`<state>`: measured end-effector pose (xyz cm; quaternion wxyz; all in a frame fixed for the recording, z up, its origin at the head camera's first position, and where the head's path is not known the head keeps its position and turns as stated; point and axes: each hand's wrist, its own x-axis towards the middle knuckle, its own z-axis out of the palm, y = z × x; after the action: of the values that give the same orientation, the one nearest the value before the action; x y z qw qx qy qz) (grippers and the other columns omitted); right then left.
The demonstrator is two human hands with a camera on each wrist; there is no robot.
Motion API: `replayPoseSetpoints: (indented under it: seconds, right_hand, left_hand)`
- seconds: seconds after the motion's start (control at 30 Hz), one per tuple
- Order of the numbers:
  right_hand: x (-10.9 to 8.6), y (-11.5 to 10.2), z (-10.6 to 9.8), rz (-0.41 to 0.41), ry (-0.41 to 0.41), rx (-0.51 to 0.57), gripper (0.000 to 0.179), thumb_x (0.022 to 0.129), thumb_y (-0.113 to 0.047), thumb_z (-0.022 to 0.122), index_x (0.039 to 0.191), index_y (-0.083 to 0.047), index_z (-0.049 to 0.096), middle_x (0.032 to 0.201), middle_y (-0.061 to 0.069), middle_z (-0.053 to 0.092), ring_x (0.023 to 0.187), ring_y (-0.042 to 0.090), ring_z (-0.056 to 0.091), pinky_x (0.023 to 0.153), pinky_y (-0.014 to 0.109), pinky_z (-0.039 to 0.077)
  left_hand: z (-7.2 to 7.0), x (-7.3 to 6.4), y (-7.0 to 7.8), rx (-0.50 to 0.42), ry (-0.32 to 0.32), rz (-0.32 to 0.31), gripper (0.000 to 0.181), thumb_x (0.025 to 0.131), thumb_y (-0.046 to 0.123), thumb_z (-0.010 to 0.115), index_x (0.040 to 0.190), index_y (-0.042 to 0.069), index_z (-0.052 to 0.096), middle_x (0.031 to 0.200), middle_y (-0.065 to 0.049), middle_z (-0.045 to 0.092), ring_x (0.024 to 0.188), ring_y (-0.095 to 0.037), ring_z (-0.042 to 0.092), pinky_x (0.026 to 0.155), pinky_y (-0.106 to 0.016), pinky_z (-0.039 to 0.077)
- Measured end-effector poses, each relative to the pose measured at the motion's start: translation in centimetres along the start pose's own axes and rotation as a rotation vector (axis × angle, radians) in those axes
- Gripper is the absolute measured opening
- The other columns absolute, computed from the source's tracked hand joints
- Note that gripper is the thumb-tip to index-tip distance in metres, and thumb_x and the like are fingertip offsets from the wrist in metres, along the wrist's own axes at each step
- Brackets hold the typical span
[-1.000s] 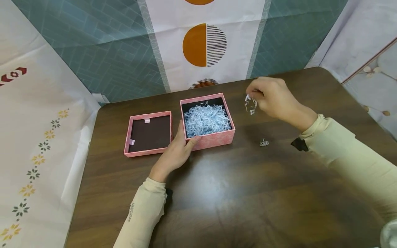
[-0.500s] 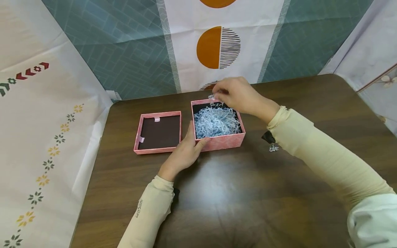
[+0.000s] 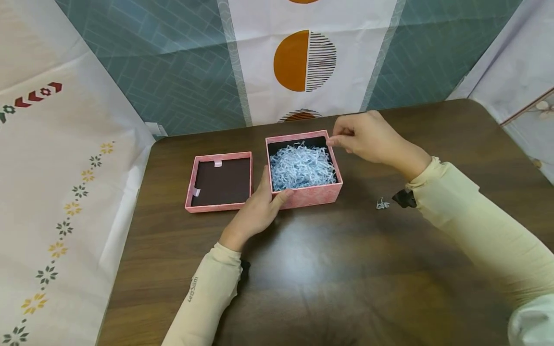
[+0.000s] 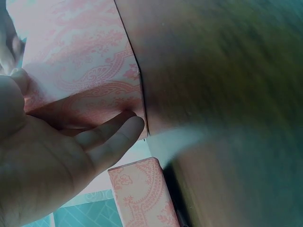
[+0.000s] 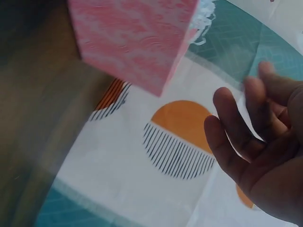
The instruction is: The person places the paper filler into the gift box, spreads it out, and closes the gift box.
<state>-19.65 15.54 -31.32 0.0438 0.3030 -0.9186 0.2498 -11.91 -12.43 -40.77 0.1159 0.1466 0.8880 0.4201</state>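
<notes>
On the table (image 3: 389, 288) I find the pink box (image 3: 312, 194), its lid (image 3: 224, 180) at nine o'clock and the left hand (image 3: 255, 211) gripping its seven o'clock corner. The right hand (image 3: 370, 137), fingers loosely parted, has withdrawn to two o'clock without its wisp, which I judge joined the paper filling (image 3: 303, 168); one tuft (image 3: 382, 204) remains outside, at four o'clock.

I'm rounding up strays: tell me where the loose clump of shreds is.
In the head view, the loose clump of shreds lies on the brown table, right of the pink box and left of the right sleeve.
</notes>
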Motion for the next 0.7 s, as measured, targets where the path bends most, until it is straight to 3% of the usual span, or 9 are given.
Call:
replayPoseSetpoints:
  seconds: [0.1, 0.23, 0.3, 0.4, 0.5, 0.57, 0.7]
  right_hand:
    - [-2.4, 1.1, 0.2, -0.016, -0.036, 0.008, 0.011, 0.099, -0.007, 0.066, 0.088, -0.01, 0.068, 0.065, -0.001, 0.059, 0.058, 0.017, 0.054, 0.059, 0.033, 0.044]
    - [-6.9, 3.4, 1.3, -0.074, -0.177, 0.002, 0.036, 0.091, 0.018, 0.052, 0.115, -0.003, 0.068, 0.1, 0.008, 0.068, 0.088, 0.026, 0.066, 0.079, 0.046, 0.054]
    - [-9.1, 4.5, 2.1, -0.042, -0.253, -0.027, 0.038, 0.088, 0.018, 0.058, 0.119, -0.002, 0.066, 0.11, 0.011, 0.066, 0.096, 0.028, 0.066, 0.082, 0.049, 0.054]
    - [-11.8, 5.7, 3.3, 0.04, -0.33, -0.088, 0.034, 0.089, 0.0, 0.076, 0.121, -0.003, 0.066, 0.105, 0.006, 0.064, 0.087, 0.02, 0.063, 0.075, 0.044, 0.053]
    - [-13.3, 6.4, 4.2, 0.06, -0.327, -0.122, 0.043, 0.085, -0.009, 0.083, 0.124, -0.002, 0.065, 0.102, 0.003, 0.061, 0.083, 0.016, 0.061, 0.071, 0.039, 0.053]
    - [-13.7, 6.7, 4.8, 0.015, -0.29, -0.138, 0.043, 0.082, -0.007, 0.085, 0.121, 0.0, 0.066, 0.098, 0.003, 0.06, 0.08, 0.014, 0.06, 0.067, 0.037, 0.053]
    - [-13.8, 7.0, 5.7, -0.086, -0.209, -0.154, 0.024, 0.08, 0.001, 0.084, 0.098, -0.005, 0.069, 0.086, -0.002, 0.057, 0.071, 0.01, 0.057, 0.06, 0.032, 0.051]
  left_hand:
    - [0.0, 0.0, -0.1, -0.003, 0.001, 0.016, 0.094, 0.104, 0.052, 0.047, 0.16, 0.011, -0.015, 0.169, -0.008, -0.006, 0.152, -0.022, 0.01, 0.119, -0.044, 0.017]
    - [-0.1, 0.0, 0.0, -0.002, -0.009, 0.003, 0.094, 0.103, 0.054, 0.047, 0.16, 0.011, -0.015, 0.169, -0.008, -0.007, 0.152, -0.022, 0.009, 0.119, -0.043, 0.016]
    - [-0.1, 0.1, 0.0, -0.003, -0.008, 0.008, 0.095, 0.103, 0.055, 0.046, 0.16, 0.011, -0.015, 0.169, -0.008, -0.007, 0.152, -0.023, 0.009, 0.119, -0.044, 0.017]
    - [-0.1, 0.1, 0.0, -0.005, -0.002, 0.024, 0.094, 0.103, 0.055, 0.047, 0.16, 0.014, -0.016, 0.169, -0.007, -0.007, 0.152, -0.023, 0.01, 0.119, -0.045, 0.018]
    - [-0.1, 0.2, -0.1, -0.012, 0.008, 0.042, 0.094, 0.103, 0.053, 0.048, 0.161, 0.016, -0.015, 0.169, -0.006, -0.005, 0.152, -0.024, 0.011, 0.118, -0.047, 0.019]
    - [0.0, 0.1, -0.1, -0.015, 0.006, 0.031, 0.094, 0.103, 0.053, 0.049, 0.161, 0.016, -0.015, 0.169, -0.006, -0.006, 0.152, -0.024, 0.01, 0.119, -0.047, 0.018]
    - [0.0, 0.1, 0.0, -0.021, -0.006, -0.004, 0.096, 0.102, 0.053, 0.05, 0.161, 0.014, -0.015, 0.169, -0.006, -0.007, 0.152, -0.025, 0.009, 0.119, -0.048, 0.017]
